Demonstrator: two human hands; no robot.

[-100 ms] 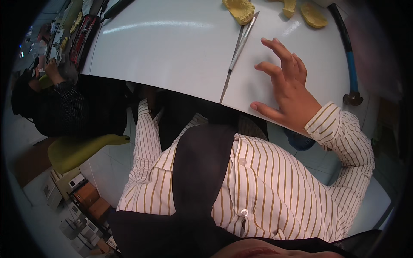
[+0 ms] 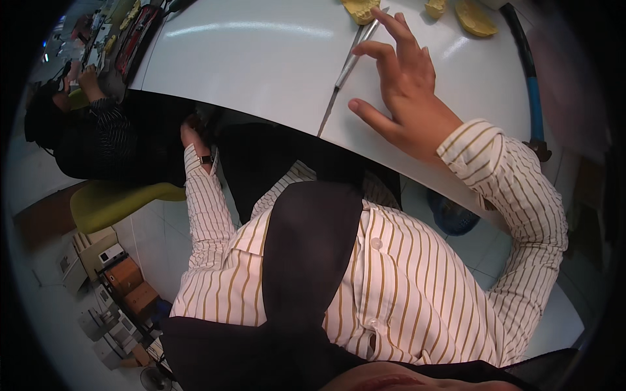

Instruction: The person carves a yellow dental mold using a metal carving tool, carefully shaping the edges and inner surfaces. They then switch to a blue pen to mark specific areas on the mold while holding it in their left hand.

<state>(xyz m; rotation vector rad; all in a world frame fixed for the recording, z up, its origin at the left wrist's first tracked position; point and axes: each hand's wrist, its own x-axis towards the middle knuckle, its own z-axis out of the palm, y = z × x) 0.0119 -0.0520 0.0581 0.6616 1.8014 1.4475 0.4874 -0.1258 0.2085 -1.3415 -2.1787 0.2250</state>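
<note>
The right hand (image 2: pixel 407 98) hovers with fingers spread, empty, over the glossy white desk (image 2: pixel 261 58), just beside a slim metal knife (image 2: pixel 349 65); yellow plaster casts (image 2: pixel 475 18) lie near; the left hand (image 2: pixel 190 133) rests under the desk edge, its grip hidden.

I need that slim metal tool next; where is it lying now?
In the head view, the slim metal tool lies on the white table, upper middle, just left of the right hand, below a yellow dental cast.

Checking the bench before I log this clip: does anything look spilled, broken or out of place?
Nothing stands out. The right hand hovers spread over the white table beside a metal tool; yellow dental casts sit intact near the far edge. The left hand is below the table edge.
</note>
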